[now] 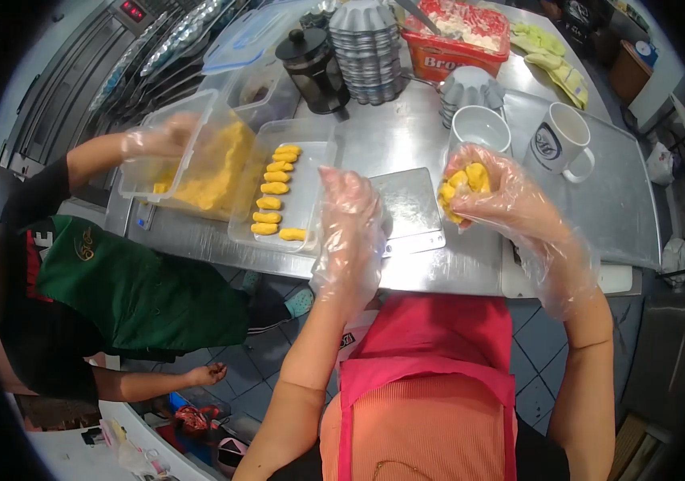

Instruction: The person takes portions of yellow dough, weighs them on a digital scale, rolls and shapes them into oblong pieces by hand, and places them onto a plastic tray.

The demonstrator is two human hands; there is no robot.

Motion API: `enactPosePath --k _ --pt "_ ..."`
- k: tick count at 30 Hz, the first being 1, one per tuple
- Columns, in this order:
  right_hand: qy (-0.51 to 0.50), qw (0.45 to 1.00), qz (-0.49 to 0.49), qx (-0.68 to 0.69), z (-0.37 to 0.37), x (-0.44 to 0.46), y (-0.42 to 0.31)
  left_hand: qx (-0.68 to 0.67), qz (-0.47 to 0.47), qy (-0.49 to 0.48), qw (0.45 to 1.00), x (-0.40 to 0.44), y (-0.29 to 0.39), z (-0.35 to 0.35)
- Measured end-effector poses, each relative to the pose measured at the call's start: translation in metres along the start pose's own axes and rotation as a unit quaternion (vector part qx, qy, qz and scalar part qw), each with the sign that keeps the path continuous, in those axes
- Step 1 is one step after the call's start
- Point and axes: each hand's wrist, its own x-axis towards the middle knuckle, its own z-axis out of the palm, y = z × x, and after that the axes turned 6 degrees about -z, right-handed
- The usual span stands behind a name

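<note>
Some yellow dough (474, 176) fills the clasped right hand (504, 187); left hand (350, 210) half-curled, contents unclear.

Right fingers (484, 156) curled inward

This is a working kitchen, equipped for baking: a metal desk (414, 144) carries stacked fluted moulds (365, 60) at twelve o'clock and yellow dough (218, 188) at ten. Someone's green apron (134, 297) shows towards nine.
</note>
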Motion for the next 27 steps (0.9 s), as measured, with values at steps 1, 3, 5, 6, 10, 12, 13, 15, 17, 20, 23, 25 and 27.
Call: enactPosePath --k 1,3,5,6,10,12,13,15,17,20,23,25,27 --pt "0.01 1.0 -0.004 -0.003 -0.002 -0.003 0.001 0.051 -0.01 0.032 0.998 -0.006 0.001 0.01" --pt "0.03 0.999 -0.015 -0.009 -0.008 -0.007 0.002 0.169 -0.009 0.048 0.984 -0.005 0.001 0.016" --pt "0.056 0.998 -0.02 -0.026 -0.011 -0.012 -0.001 0.299 0.008 0.018 0.954 0.003 0.001 0.014" --pt "0.068 0.997 -0.022 -0.034 -0.013 -0.015 -0.001 0.362 0.017 0.003 0.932 0.007 0.002 0.011" --pt "0.08 0.996 -0.026 -0.013 -0.02 -0.02 0.006 0.475 -0.018 -0.063 0.878 0.017 0.009 0.006" --pt "0.078 0.996 -0.032 -0.016 -0.02 -0.02 0.006 0.465 -0.02 -0.079 0.882 0.018 0.012 0.005" --pt "0.081 0.996 -0.032 -0.018 -0.021 -0.019 0.006 0.46 0.004 -0.075 0.885 0.018 0.014 0.003" --pt "0.085 0.996 -0.032 -0.021 -0.022 -0.017 0.006 0.425 0.051 -0.063 0.901 0.012 0.023 0.003" --pt "0.096 0.995 -0.023 -0.025 -0.021 -0.016 0.002 0.363 0.096 -0.042 0.926 0.002 0.039 0.009" --pt "0.101 0.995 -0.017 -0.018 -0.019 -0.014 0.0 0.347 0.113 -0.019 0.931 -0.004 0.058 -0.004" --pt "0.092 0.995 -0.018 -0.013 -0.019 -0.013 0.002 0.341 0.113 0.004 0.933 -0.008 0.059 -0.005" --pt "0.085 0.996 -0.02 -0.018 -0.016 -0.012 0.002 0.347 0.11 0.006 0.931 -0.006 0.055 -0.012" --pt "0.08 0.996 -0.023 -0.03 -0.013 -0.012 0.0 0.351 0.105 0.004 0.93 -0.003 0.05 -0.018"
